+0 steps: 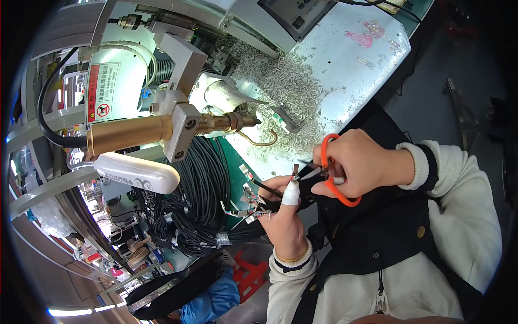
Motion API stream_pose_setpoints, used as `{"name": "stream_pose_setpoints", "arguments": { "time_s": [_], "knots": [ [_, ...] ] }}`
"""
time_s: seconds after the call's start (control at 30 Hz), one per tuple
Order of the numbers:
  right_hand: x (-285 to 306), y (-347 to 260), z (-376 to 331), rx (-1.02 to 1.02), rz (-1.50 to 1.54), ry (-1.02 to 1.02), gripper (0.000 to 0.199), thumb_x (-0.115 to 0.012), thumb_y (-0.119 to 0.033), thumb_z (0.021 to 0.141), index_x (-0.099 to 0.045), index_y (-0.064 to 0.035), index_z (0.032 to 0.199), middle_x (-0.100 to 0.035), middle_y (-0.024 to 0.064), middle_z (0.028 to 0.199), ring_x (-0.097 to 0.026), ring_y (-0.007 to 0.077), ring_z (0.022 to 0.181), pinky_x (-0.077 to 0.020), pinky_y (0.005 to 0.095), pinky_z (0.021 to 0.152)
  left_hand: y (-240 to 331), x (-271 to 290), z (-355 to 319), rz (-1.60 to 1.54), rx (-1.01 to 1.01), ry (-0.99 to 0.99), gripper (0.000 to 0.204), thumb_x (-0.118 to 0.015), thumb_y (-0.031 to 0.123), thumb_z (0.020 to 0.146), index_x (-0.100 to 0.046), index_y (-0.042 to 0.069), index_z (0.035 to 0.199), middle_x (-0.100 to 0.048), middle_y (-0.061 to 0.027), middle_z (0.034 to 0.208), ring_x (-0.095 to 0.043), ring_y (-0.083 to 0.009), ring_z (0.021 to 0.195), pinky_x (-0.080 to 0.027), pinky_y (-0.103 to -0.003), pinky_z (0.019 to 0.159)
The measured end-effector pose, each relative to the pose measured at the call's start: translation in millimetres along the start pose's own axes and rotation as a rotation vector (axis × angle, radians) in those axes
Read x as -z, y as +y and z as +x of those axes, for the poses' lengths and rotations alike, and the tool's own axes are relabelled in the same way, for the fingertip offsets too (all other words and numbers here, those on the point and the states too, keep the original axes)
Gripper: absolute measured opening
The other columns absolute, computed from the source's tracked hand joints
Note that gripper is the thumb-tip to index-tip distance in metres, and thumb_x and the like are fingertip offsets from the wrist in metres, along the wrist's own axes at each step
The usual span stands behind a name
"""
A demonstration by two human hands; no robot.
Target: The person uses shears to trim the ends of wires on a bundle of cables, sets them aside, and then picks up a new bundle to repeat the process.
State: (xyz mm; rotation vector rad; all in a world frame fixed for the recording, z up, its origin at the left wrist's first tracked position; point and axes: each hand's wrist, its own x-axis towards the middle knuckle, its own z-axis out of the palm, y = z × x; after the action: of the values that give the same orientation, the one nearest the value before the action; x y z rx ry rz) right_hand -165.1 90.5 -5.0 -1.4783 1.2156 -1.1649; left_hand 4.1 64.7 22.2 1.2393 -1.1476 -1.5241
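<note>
My left hand (287, 229) is closed around several black cables. Their stripped ends, with coloured wires and small metal connectors (249, 197), fan out to the left of the fingers. A white wrap (291, 193) covers the thumb tip, and one connector (295, 168) sticks up just beyond it. In my right hand (362, 162) is a pair of scissors (345, 199) with orange handles, the fingers through the loops. The scissors' blades point left, close to that upright connector; whether they touch it I cannot tell.
A brass soldering iron (129, 135) in a metal clamp hangs at left, beside a white rounded tube (137, 173). Small metal clippings (302, 81) litter the white worktop (345, 70). Coiled black cables (199, 167) lie behind my left hand. A person in blue (213, 299) is at lower left.
</note>
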Motion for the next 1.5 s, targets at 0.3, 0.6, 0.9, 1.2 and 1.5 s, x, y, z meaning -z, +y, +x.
{"name": "stream_pose_setpoints", "arguments": {
  "time_s": [0.3,0.6,0.9,1.2,1.5],
  "knots": [
    [-18.4,8.3,-2.9,-0.087,-0.392,-0.01,0.038,-0.065,-0.04,0.069,-0.055,-0.0034,0.064,-0.054,0.0085,0.051,-0.054,0.0275,0.044,-0.0428,0.0326,0.042,-1.5,-5.2,0.1,0.144,-0.151,0.038,0.013,-0.054,-0.002,0.077,-0.05,-0.003,0.089,-0.04,0.0011,0.063,-0.032,-0.0043,0.046,-0.023,-0.018,0.043],
    [-18.5,20.2,-2.3,-0.171,-0.033,0.028,0.029,-0.06,-0.025,0.079,-0.05,-0.0005,0.068,-0.049,0.0078,0.048,-0.053,0.0193,0.042,-0.0412,0.0282,0.042,6.2,12.5,37.8,-0.18,0.272,-0.216,0.011,-0.054,0.002,0.079,-0.052,0.004,0.09,-0.04,0.0017,0.063,-0.033,-0.0052,0.05,-0.026,-0.019,0.046],
    [13.3,6.5,44.4,-0.184,0.156,0.202,0.019,-0.051,-0.017,0.085,-0.045,0.001,0.084,-0.047,0.0027,0.053,-0.045,0.0091,0.039,-0.0386,0.0245,0.039,5.5,1.5,90.0,-0.325,0.41,-0.292,0.016,-0.055,0.007,0.08,-0.05,0.005,0.095,-0.04,0.0014,0.062,-0.031,-0.0062,0.045,-0.024,-0.02,0.042],
    [18.4,13.9,77.9,-0.339,0.329,0.024,0.017,-0.048,-0.015,0.085,-0.045,0.0014,0.089,-0.047,0.0017,0.054,-0.045,0.0089,0.039,-0.0383,0.0219,0.039,10.2,4.2,100.2,-0.233,0.432,-0.311,0.018,-0.058,0.01,0.079,-0.05,0.003,0.093,-0.039,0.0019,0.058,-0.029,-0.0058,0.043,-0.023,-0.02,0.041],
    [16.0,12.6,76.6,-0.323,0.296,0.043,0.019,-0.049,-0.015,0.085,-0.046,0.002,0.091,-0.047,0.002,0.054,-0.046,0.009,0.04,-0.0388,0.0222,0.039,12.5,3.0,100.4,-0.142,0.384,-0.328,0.02,-0.06,0.009,0.077,-0.05,0.001,0.093,-0.039,0.0021,0.057,-0.029,-0.0051,0.042,-0.021,-0.02,0.039]
  ]
}}
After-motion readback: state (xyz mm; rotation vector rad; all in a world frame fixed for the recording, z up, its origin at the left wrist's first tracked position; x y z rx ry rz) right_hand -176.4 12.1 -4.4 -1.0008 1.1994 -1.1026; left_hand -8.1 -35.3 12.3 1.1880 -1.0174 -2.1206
